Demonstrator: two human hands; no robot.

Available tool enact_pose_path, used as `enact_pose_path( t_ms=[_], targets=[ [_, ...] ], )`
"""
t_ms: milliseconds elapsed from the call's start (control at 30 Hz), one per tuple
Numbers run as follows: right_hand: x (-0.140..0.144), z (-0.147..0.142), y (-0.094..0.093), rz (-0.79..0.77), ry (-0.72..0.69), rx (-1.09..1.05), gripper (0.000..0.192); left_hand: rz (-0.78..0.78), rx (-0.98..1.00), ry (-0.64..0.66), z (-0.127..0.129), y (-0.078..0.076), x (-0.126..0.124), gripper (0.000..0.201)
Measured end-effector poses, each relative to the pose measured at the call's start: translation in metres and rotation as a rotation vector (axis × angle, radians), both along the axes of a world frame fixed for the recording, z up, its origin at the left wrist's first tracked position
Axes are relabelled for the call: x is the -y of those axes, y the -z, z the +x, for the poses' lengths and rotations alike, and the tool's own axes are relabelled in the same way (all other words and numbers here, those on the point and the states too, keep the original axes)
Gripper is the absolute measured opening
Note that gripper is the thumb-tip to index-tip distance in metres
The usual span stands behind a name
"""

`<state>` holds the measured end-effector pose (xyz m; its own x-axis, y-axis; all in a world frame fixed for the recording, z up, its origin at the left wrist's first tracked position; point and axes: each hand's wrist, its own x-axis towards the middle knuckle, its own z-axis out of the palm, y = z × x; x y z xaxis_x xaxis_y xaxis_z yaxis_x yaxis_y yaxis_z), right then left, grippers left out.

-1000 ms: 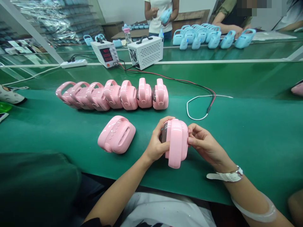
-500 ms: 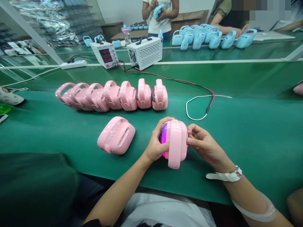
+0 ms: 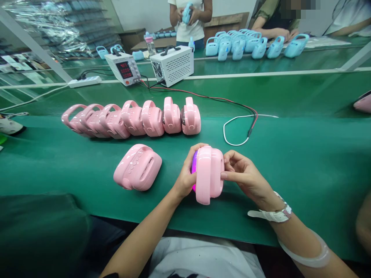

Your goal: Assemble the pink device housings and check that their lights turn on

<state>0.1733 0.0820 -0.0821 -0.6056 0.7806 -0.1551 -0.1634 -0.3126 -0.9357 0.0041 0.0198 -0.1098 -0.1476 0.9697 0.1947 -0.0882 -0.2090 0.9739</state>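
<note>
I hold a pink handled speaker (image 3: 209,173) upright on the green belt (image 3: 304,154), both hands on it. My left hand (image 3: 185,177) grips its left face, where a purple light glows. My right hand (image 3: 245,177) presses fingertips against its right side. Another pink speaker (image 3: 138,168) lies on its side just left of my hands. Behind them stands a row of several pink speakers (image 3: 131,119).
A red, black and white cable (image 3: 240,123) loops on the belt beyond my right hand. It leads to a power supply (image 3: 123,68) and a white metal box (image 3: 173,64). Several blue speakers (image 3: 249,42) sit at the far bench, where other people work.
A purple light has come on at the left face of the speaker I hold. My hands keep their grip; the view has shifted slightly.
</note>
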Motion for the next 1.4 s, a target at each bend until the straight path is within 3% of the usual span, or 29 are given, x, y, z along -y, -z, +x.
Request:
enact_pose_path(
  t_ms=[400, 600, 733, 833, 967, 1167, 1300, 1400],
  targets=[
    [0.0, -0.002, 0.003, 0.02, 0.01, -0.029, 0.047, 0.03, 0.021, -0.051, -0.001, 0.004, 0.0, 0.059],
    [0.003, 0.001, -0.005, 0.214, 0.001, 0.008, 0.029, 0.184, -0.145, -0.295, 0.002, -0.005, 0.004, 0.062],
    [0.008, -0.002, -0.008, 0.277, 0.055, 0.126, 0.033, 0.283, -0.306, -0.37, 0.003, -0.002, 0.007, 0.068],
    [0.007, -0.001, -0.009, 0.315, 0.051, 0.158, 0.038, 0.276, -0.343, -0.384, 0.003, 0.003, 0.006, 0.072],
    [-0.01, 0.015, -0.012, 0.351, 0.076, 0.255, 0.039, 0.252, -0.252, -0.404, 0.003, 0.002, 0.003, 0.064],
    [-0.04, 0.046, 0.001, 0.38, -0.166, 0.582, 0.03, 0.149, -0.109, -0.419, 0.001, -0.006, 0.002, 0.062],
    [-0.044, 0.044, 0.006, 0.43, -0.12, 0.606, 0.024, 0.122, -0.122, -0.4, 0.002, -0.007, 0.002, 0.069],
    [-0.028, 0.028, -0.004, 0.531, -0.023, 0.463, 0.028, 0.045, -0.131, -0.442, 0.007, -0.007, 0.001, 0.068]
  ],
)
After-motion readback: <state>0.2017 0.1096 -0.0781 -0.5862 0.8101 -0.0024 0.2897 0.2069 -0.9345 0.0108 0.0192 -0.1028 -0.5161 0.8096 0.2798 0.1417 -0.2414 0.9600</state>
